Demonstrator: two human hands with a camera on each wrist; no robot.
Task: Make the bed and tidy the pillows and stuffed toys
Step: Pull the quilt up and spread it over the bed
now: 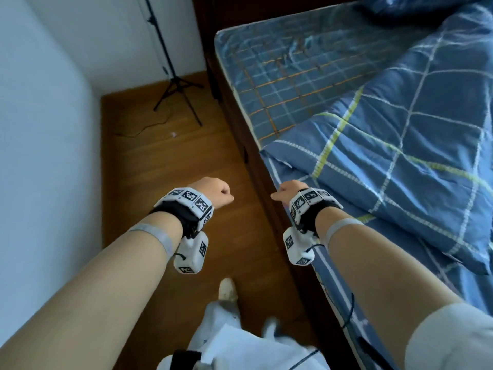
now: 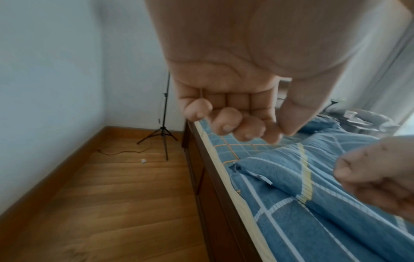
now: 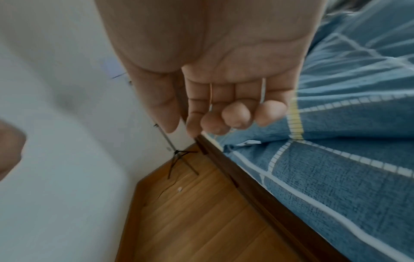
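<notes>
A blue quilt [image 1: 400, 156] with white and yellow lines lies rumpled on the bed, its folded corner near the bed's left edge. Beyond it the plaid sheet [image 1: 293, 76] is bare. A dark blue pillow [image 1: 413, 9] sits at the far top right. My left hand [image 1: 217, 194] hangs over the floor beside the bed, fingers loosely curled and holding nothing, as the left wrist view shows [image 2: 235, 124]. My right hand [image 1: 286, 192] hovers at the bed's edge just short of the quilt corner. Its fingers [image 3: 235, 115] are loosely curled and empty above the quilt [image 3: 347, 159].
The dark wooden bed frame [image 1: 269, 198] runs along the wooden floor [image 1: 165, 161]. A black tripod [image 1: 173, 84] with a trailing cable stands in the far corner by the white wall [image 1: 40, 129]. A small white scrap [image 1: 174, 134] lies on the floor. My foot [image 1: 228, 288] is below.
</notes>
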